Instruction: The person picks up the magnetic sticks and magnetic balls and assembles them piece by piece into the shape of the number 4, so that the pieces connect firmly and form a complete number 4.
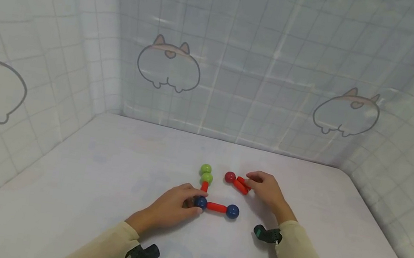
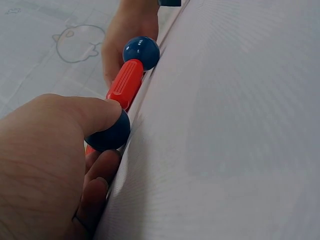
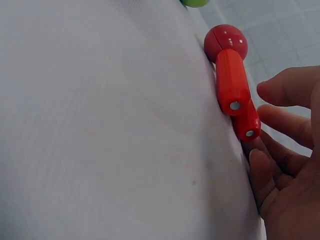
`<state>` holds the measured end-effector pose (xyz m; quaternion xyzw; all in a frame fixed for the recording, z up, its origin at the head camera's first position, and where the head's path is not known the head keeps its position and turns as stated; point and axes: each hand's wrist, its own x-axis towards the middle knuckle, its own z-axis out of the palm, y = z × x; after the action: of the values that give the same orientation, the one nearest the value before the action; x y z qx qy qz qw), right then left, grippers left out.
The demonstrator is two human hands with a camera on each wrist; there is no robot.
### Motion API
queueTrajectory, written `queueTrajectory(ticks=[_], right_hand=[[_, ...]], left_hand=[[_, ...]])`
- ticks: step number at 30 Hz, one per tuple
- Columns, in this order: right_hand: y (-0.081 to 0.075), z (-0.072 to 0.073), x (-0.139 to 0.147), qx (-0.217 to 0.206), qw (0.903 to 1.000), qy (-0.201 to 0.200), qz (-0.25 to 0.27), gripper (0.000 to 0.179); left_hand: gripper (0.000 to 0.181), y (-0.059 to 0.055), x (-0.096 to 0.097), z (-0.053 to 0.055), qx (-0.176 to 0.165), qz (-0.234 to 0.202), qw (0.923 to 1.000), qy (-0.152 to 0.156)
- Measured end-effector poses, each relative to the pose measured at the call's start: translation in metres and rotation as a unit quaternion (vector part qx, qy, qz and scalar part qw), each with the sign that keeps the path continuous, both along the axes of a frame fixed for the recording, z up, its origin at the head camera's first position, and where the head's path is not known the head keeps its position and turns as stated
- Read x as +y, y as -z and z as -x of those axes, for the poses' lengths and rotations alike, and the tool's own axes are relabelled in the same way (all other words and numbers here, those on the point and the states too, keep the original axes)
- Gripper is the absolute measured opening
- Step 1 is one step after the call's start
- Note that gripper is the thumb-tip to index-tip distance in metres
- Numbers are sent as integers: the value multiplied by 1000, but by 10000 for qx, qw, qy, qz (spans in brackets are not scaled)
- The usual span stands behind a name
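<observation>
My left hand point(image 1: 175, 204) pinches a dark blue magnetic ball point(image 2: 112, 135) between thumb and fingers. From that ball a red magnetic rod point(image 1: 216, 207) leads right to a second blue ball point(image 1: 232, 211). Another red rod point(image 1: 204, 186) runs away from it to two touching green balls point(image 1: 206, 178). At the right, my right hand point(image 1: 268, 189) reaches around the ends of two red rods with loosely bent fingers. One rod point(image 3: 232, 82) touches a dark red ball point(image 3: 226, 42); the other rod point(image 3: 247, 124) lies beside it, close to the fingertips.
A pale cloth covers the table point(image 1: 127, 148). Gridded sheets with cartoon animal prints form the back wall point(image 1: 230, 83) and both sides. A dark wrist device point(image 1: 144, 254) is on the left sleeve, and another point(image 1: 267, 234) on the right.
</observation>
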<state>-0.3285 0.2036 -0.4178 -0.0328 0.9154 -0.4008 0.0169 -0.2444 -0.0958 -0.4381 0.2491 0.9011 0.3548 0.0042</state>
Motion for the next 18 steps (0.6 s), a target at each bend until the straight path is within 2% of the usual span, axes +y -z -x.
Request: queueTrajectory(ticks=[18], right_hand=[[0, -5, 0, 205, 9982, -124, -549, 32]], left_hand=[[44, -2, 1, -3, -4, 66, 10000, -53]])
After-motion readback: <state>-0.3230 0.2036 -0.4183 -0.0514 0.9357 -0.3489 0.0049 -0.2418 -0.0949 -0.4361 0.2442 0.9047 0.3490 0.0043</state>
